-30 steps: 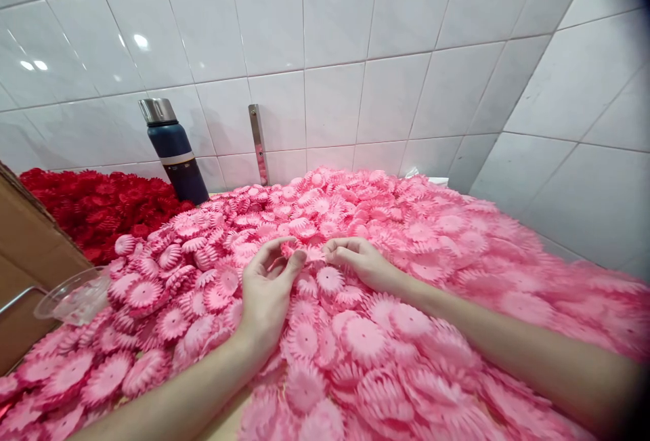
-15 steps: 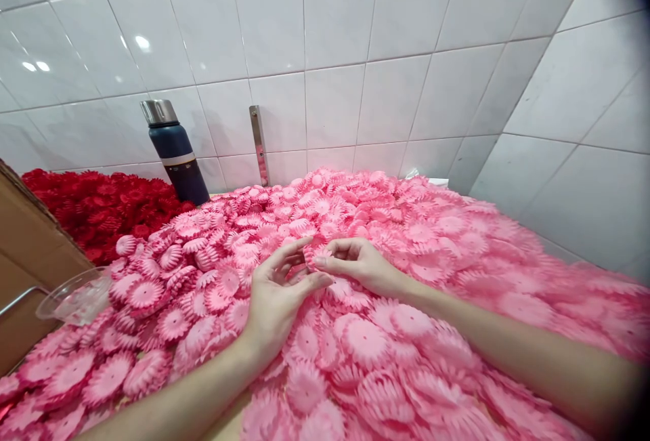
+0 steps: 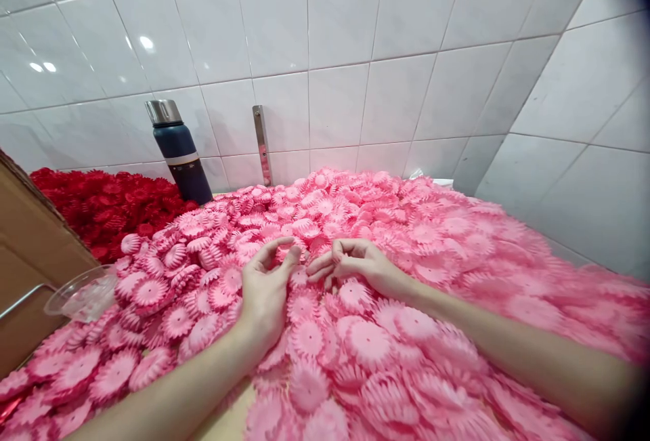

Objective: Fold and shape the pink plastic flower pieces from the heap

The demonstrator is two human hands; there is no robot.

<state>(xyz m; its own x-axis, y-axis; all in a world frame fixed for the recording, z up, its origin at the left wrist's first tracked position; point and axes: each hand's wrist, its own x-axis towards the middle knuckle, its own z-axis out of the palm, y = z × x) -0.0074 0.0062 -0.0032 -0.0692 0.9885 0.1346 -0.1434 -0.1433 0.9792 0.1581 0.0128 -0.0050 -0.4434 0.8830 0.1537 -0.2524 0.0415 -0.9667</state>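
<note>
Many pale pink scallop-edged paper flower discs point(image 3: 370, 344) lie heaped under and around both hands. Just above the middle of the heap is my left hand point(image 3: 269, 285), its thumb raised and fingers loosely curved, with nothing visible in its grasp. A short gap to the right separates it from my right hand point(image 3: 363, 266). There the thumb and index finger are pinched together while the other fingers point left. Anything in that pinch is too small or hidden to make out.
A dark blue bottle point(image 3: 183, 163) with a steel cap stands by the tiled wall point(image 3: 335, 116). Left of it are red flower pieces point(image 3: 116, 207). A cardboard box point(image 3: 35, 258) and a clear plastic container point(image 3: 81, 295) are at left. A metal bracket point(image 3: 261, 143) is against the wall.
My hands have moved apart. The left hand has shifted left, its thumb drawn up towards its index finger. On my right hand, the lower fingers have stretched out to the left.
</note>
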